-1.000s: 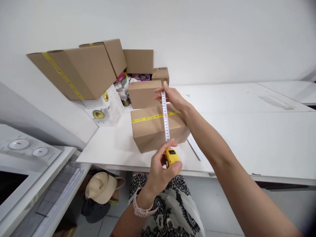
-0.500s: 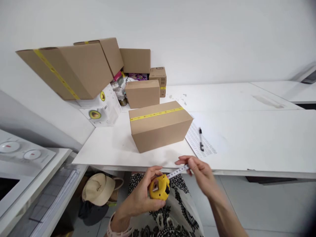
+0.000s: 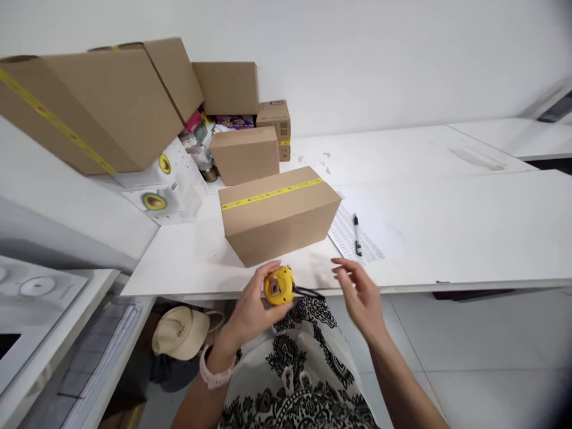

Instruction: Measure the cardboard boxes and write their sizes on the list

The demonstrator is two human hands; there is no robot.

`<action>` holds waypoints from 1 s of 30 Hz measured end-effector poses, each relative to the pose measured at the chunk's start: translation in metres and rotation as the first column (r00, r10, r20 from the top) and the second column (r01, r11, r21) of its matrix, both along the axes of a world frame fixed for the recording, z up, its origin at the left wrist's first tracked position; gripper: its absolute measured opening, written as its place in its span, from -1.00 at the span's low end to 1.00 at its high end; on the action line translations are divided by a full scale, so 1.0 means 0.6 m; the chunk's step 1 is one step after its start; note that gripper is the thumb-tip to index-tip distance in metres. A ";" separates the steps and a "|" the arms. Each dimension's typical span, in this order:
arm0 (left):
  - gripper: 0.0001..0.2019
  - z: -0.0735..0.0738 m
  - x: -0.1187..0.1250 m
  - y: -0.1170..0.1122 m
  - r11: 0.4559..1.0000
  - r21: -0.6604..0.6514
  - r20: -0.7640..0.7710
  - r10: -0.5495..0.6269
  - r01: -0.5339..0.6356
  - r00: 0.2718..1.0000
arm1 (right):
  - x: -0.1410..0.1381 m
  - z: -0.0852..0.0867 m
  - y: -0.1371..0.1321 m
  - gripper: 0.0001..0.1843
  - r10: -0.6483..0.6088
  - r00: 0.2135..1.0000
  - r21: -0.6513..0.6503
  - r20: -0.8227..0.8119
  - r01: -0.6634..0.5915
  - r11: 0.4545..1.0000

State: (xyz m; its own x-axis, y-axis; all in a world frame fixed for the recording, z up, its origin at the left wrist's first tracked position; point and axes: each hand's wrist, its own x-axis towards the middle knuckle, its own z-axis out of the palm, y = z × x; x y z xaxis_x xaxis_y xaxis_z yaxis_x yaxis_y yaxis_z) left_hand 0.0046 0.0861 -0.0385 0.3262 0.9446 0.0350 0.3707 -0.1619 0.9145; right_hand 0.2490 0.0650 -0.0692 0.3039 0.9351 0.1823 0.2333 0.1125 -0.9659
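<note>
My left hand (image 3: pixel 254 310) is wrapped round a yellow tape measure (image 3: pixel 277 286), just over the front edge of the table. No blade shows out of its case, and a black wrist strap (image 3: pixel 310 292) trails from its right side. To the right, my right hand (image 3: pixel 361 292) is raised with its fingers loosely apart and nothing in them. A closed cardboard box (image 3: pixel 281 214) with yellow tape along its top lies just beyond both hands. Beside that box a printed sheet (image 3: pixel 370 250) rests on the table, with a black-capped pen (image 3: pixel 357 235) on it.
Several cardboard boxes (image 3: pixel 245 156) and a white carton with avocado pictures (image 3: pixel 179 193) crowd the back left of the white table (image 3: pixel 447 238). A white appliance (image 3: pixel 40 304) stands at the left. Below the table is a beige cap (image 3: pixel 181 332).
The tape blade, earlier stretched between the case and my right hand, has gone back into the case. My right hand has let it go. The view has shifted slightly.
</note>
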 end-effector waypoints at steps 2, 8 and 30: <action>-0.40 -0.002 -0.005 0.035 0.992 0.126 -0.186 0.017 0.007 0.982 | 0.048 -0.016 0.031 -0.70 -0.225 0.970 -0.015 0.093 0.227 0.974; -0.37 -0.040 -0.024 0.125 0.962 0.271 -0.414 0.095 0.023 0.905 | 0.173 -0.052 0.123 -0.77 -0.311 0.817 -0.185 0.485 0.444 0.877; -0.66 -0.074 0.044 0.179 0.754 0.656 -0.401 0.325 0.021 0.856 | 0.218 -0.098 0.188 -0.66 -0.209 0.978 -0.096 0.022 0.211 0.973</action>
